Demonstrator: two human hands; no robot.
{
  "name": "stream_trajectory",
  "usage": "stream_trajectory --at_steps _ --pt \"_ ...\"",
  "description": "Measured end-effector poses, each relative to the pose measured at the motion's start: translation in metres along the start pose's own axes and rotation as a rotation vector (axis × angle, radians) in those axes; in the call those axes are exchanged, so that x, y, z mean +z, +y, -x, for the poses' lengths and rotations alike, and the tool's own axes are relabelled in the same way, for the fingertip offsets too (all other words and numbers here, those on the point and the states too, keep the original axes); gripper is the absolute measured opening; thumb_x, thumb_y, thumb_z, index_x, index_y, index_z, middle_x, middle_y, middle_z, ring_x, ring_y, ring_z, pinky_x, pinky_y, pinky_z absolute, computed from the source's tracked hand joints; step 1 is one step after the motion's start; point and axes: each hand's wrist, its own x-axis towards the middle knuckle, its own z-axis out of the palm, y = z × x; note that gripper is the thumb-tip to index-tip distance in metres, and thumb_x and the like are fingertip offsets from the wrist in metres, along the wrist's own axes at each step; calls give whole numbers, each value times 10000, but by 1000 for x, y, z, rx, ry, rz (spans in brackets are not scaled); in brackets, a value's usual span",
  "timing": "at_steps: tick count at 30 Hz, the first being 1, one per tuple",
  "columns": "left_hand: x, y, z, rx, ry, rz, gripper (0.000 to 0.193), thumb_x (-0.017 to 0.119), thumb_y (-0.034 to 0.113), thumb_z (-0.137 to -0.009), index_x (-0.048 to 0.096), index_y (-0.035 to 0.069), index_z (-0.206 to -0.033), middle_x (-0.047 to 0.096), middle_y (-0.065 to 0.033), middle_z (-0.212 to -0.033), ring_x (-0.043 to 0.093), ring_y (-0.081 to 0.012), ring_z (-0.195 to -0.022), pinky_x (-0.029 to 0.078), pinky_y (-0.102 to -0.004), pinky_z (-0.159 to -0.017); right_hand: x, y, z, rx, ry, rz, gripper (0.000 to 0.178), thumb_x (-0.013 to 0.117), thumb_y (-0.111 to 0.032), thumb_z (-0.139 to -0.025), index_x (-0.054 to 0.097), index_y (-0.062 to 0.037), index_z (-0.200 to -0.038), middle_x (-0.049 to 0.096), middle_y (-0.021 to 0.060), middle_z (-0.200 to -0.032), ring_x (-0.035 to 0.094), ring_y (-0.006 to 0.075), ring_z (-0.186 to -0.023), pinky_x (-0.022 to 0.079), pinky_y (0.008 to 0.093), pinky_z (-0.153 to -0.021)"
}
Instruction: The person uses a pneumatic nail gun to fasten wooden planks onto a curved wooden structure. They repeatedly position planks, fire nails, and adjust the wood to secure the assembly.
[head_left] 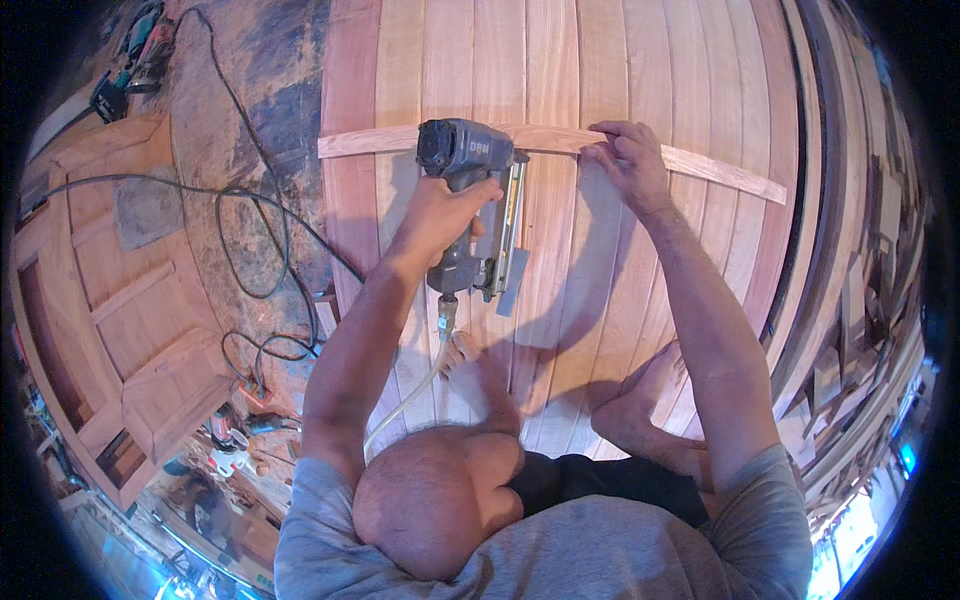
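Note:
My left hand is wrapped round the handle of a dark blue pneumatic nail gun, whose nail magazine runs along its right side. A pale air hose joins the bottom of the handle. The gun's head overlaps a thin wooden strip lying crosswise over a panel of wooden boards. Farther right, my right hand grips that strip with thumb and fingers, pressing it against the boards. The strip's part behind the gun is hidden.
My bare feet are on the panel. A black cord loops over the floor at left, near a panelled wooden door. Power tools lie at far left; another tool sits lower. Stacked timber lines the right.

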Motion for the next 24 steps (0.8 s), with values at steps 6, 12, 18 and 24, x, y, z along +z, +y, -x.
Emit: stream_trajectory --at_steps 6,12,18,24 --pt "4 -1 2 19 32 17 255 763 262 -887 745 13 -936 711 -52 -783 589 -133 -492 467 -320 -487 2 1 -1 -5 3 7 272 800 -271 -876 684 -37 -800 709 56 -1194 596 284 -1051 480 405 -941" --pt "9 -4 0 21 82 -62 288 750 301 -889 763 14 -880 646 -52 -611 585 -144 -476 451 -321 -489 3 3 3 -4 -5 5 290 778 -303 -893 709 -24 -851 702 79 -1198 598 302 -1063 482 420 -946" --pt "13 5 6 -37 85 -81 296 762 314 -891 762 18 -909 676 -72 -704 592 -147 -494 467 -333 -478 -39 -6 -18 68 -179 -121 311 736 -305 -925 700 -6 -1001 684 140 -1228 581 349 -1223 487 438 -1024" --pt "17 16 20 -57 79 -87 280 769 313 -897 759 40 -955 724 -85 -878 601 -151 -530 490 -330 -482 -172 13 15 -274 -369 170 270 749 -241 -942 683 -17 -1078 672 146 -1256 621 317 -1217 508 418 -1044"
